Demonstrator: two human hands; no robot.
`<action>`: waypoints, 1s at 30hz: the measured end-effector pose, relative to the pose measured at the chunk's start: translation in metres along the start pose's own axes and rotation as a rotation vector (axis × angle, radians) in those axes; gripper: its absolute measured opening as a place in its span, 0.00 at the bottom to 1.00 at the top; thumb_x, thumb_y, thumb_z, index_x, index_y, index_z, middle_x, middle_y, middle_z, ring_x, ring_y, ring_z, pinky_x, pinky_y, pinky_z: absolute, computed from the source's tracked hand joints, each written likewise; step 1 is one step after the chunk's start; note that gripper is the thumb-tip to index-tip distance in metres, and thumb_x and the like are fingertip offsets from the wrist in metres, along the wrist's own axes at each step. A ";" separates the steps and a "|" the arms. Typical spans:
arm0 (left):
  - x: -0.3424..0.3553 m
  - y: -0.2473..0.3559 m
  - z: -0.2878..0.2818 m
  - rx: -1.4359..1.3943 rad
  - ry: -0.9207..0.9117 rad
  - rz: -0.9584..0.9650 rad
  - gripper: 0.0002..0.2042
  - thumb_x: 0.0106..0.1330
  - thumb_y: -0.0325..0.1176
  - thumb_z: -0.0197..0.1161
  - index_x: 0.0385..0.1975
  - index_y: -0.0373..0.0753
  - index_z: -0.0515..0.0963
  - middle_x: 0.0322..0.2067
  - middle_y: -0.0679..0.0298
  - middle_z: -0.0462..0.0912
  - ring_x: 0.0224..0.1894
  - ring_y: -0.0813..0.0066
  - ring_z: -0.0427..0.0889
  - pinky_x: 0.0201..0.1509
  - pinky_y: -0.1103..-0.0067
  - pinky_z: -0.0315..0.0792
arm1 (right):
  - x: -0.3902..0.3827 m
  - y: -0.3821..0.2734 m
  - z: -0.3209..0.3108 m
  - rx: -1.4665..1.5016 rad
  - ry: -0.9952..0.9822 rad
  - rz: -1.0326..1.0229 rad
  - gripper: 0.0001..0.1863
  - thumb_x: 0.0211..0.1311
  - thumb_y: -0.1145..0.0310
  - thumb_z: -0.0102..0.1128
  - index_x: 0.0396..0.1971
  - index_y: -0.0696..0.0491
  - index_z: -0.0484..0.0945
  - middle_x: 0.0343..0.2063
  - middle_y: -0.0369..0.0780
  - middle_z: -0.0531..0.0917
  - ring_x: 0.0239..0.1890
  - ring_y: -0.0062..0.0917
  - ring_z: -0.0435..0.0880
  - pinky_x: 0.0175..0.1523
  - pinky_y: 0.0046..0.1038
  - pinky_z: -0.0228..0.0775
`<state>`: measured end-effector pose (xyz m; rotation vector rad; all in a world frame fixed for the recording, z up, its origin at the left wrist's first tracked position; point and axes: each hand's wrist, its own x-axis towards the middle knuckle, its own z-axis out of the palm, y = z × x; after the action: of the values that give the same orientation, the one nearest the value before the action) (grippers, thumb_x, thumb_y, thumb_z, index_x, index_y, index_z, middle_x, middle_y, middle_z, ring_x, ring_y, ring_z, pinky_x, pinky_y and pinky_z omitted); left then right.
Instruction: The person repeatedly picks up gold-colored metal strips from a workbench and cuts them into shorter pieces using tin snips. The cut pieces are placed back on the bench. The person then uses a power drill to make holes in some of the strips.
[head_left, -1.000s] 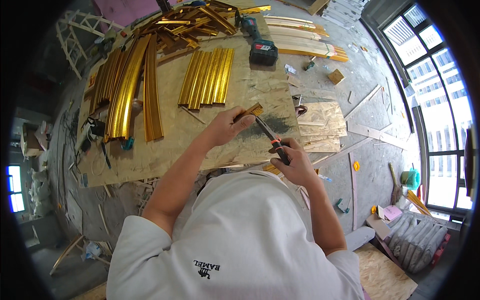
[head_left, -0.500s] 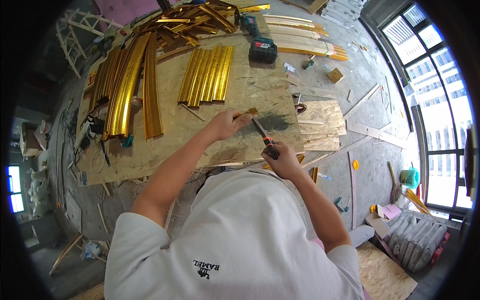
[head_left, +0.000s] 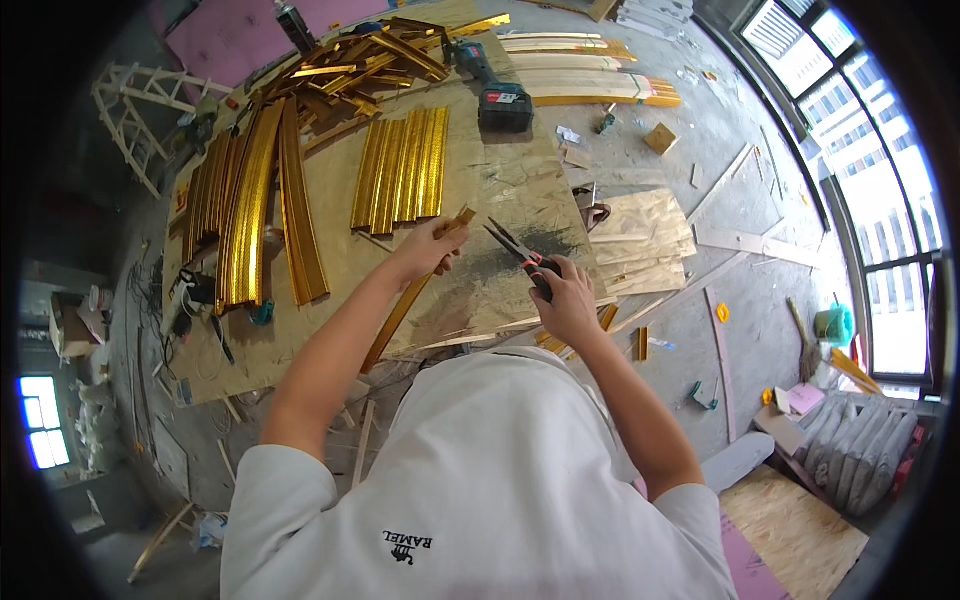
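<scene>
Mid-frame, your left hand (head_left: pixel 432 250) grips a long, narrow, gold-brown strip (head_left: pixel 399 320) — your right hand (head_left: pixel 568 300) grasps black-and-red pliers (head_left: pixel 533 261), jaws parted.

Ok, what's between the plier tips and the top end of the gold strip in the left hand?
In the head view, nothing sits between the pliers and the top end of the gold strip; only bare tabletop shows through the gap.
</scene>
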<state>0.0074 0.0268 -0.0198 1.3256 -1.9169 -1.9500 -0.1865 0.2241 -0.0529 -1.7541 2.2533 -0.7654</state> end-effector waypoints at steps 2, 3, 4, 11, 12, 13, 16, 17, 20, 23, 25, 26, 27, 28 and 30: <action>-0.018 0.009 0.003 -0.078 -0.044 0.098 0.19 0.69 0.47 0.62 0.47 0.37 0.74 0.31 0.68 0.77 0.28 0.81 0.76 0.33 0.81 0.71 | -0.008 0.005 -0.004 0.190 -0.113 0.067 0.17 0.57 0.62 0.63 0.45 0.53 0.82 0.52 0.47 0.75 0.54 0.46 0.73 0.59 0.39 0.65; -0.025 0.006 0.002 -0.124 -0.073 0.165 0.19 0.68 0.46 0.62 0.48 0.37 0.74 0.31 0.68 0.77 0.28 0.81 0.75 0.34 0.81 0.71 | -0.009 0.000 -0.014 0.260 -0.163 0.080 0.17 0.57 0.62 0.63 0.45 0.53 0.82 0.51 0.47 0.75 0.53 0.47 0.74 0.58 0.39 0.67; -0.029 0.004 0.003 -0.175 -0.107 0.229 0.19 0.68 0.46 0.63 0.49 0.37 0.74 0.31 0.67 0.77 0.29 0.81 0.75 0.34 0.81 0.71 | -0.009 -0.003 -0.023 0.327 -0.214 0.097 0.17 0.57 0.62 0.63 0.45 0.54 0.82 0.49 0.48 0.76 0.51 0.47 0.75 0.56 0.39 0.68; -0.043 0.007 0.022 -0.246 -0.186 0.247 0.28 0.63 0.45 0.69 0.59 0.37 0.71 0.30 0.72 0.72 0.31 0.84 0.70 0.35 0.83 0.68 | -0.011 -0.014 -0.038 0.358 -0.284 0.074 0.17 0.59 0.60 0.63 0.41 0.57 0.81 0.48 0.50 0.76 0.47 0.48 0.77 0.52 0.39 0.70; -0.045 0.010 0.023 -0.234 -0.176 0.242 0.28 0.62 0.45 0.70 0.59 0.37 0.71 0.29 0.73 0.72 0.31 0.84 0.70 0.35 0.83 0.67 | -0.010 -0.013 -0.038 0.355 -0.290 0.079 0.17 0.59 0.60 0.63 0.41 0.58 0.81 0.48 0.50 0.76 0.47 0.47 0.77 0.52 0.39 0.70; -0.048 0.015 0.024 -0.222 -0.166 0.236 0.28 0.62 0.45 0.70 0.59 0.37 0.72 0.29 0.73 0.72 0.31 0.84 0.69 0.36 0.83 0.67 | -0.010 -0.013 -0.040 0.349 -0.290 0.066 0.17 0.59 0.60 0.63 0.41 0.58 0.80 0.48 0.50 0.76 0.47 0.47 0.77 0.52 0.39 0.70; -0.050 0.015 0.021 -0.200 -0.155 0.242 0.28 0.62 0.45 0.70 0.58 0.37 0.72 0.31 0.72 0.74 0.30 0.84 0.71 0.36 0.83 0.68 | -0.009 -0.012 -0.046 0.340 -0.285 0.014 0.17 0.59 0.60 0.63 0.40 0.59 0.80 0.47 0.50 0.76 0.46 0.48 0.77 0.52 0.39 0.71; -0.051 0.014 0.020 -0.194 -0.156 0.248 0.28 0.62 0.46 0.69 0.57 0.37 0.72 0.32 0.71 0.76 0.30 0.84 0.72 0.35 0.83 0.68 | -0.008 -0.012 -0.046 0.343 -0.279 -0.010 0.17 0.59 0.60 0.63 0.40 0.59 0.80 0.47 0.50 0.76 0.46 0.48 0.77 0.51 0.39 0.71; -0.055 0.018 0.022 -0.223 -0.130 0.263 0.27 0.62 0.45 0.70 0.56 0.37 0.73 0.32 0.71 0.76 0.30 0.84 0.71 0.35 0.84 0.68 | -0.009 -0.011 -0.046 0.345 -0.261 -0.048 0.16 0.59 0.60 0.63 0.38 0.59 0.80 0.44 0.50 0.78 0.44 0.48 0.78 0.50 0.40 0.70; -0.056 0.016 0.023 -0.192 -0.100 0.253 0.28 0.61 0.43 0.71 0.57 0.37 0.72 0.33 0.70 0.77 0.30 0.85 0.72 0.34 0.84 0.68 | -0.005 -0.021 -0.056 0.308 -0.355 -0.002 0.15 0.59 0.61 0.63 0.36 0.59 0.80 0.40 0.50 0.79 0.42 0.48 0.78 0.47 0.40 0.70; -0.062 0.020 0.022 -0.171 -0.054 0.285 0.29 0.58 0.42 0.74 0.54 0.35 0.72 0.33 0.70 0.77 0.32 0.85 0.72 0.36 0.84 0.68 | -0.004 -0.026 -0.066 0.316 -0.403 0.011 0.14 0.59 0.62 0.64 0.35 0.60 0.80 0.37 0.50 0.79 0.39 0.46 0.79 0.45 0.39 0.70; -0.065 0.024 0.021 -0.160 -0.031 0.301 0.29 0.56 0.42 0.76 0.53 0.33 0.73 0.34 0.70 0.77 0.33 0.85 0.72 0.37 0.84 0.68 | -0.003 -0.026 -0.069 0.344 -0.404 -0.008 0.14 0.59 0.62 0.64 0.34 0.60 0.79 0.35 0.49 0.80 0.38 0.44 0.79 0.44 0.38 0.71; -0.068 0.028 0.020 -0.146 -0.017 0.328 0.29 0.55 0.40 0.76 0.52 0.34 0.72 0.34 0.69 0.77 0.34 0.84 0.73 0.38 0.84 0.69 | -0.004 -0.028 -0.073 0.372 -0.406 -0.026 0.14 0.59 0.63 0.64 0.33 0.61 0.79 0.34 0.49 0.80 0.36 0.42 0.80 0.43 0.37 0.71; -0.072 0.034 0.019 -0.132 -0.003 0.355 0.28 0.54 0.38 0.77 0.51 0.34 0.72 0.35 0.68 0.78 0.35 0.84 0.74 0.40 0.84 0.70 | -0.003 -0.030 -0.078 0.424 -0.451 0.017 0.14 0.60 0.62 0.64 0.32 0.60 0.79 0.33 0.48 0.80 0.34 0.40 0.80 0.42 0.36 0.71; -0.080 0.047 0.015 -0.097 0.017 0.409 0.25 0.54 0.33 0.74 0.50 0.35 0.71 0.36 0.65 0.80 0.36 0.83 0.77 0.40 0.84 0.72 | -0.001 -0.037 -0.090 0.525 -0.540 0.102 0.14 0.61 0.62 0.64 0.30 0.60 0.79 0.32 0.46 0.80 0.31 0.34 0.80 0.39 0.34 0.72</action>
<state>0.0242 0.0778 0.0575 0.8391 -1.8750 -1.7913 -0.1950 0.2439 0.0414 -1.3725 1.5914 -0.6770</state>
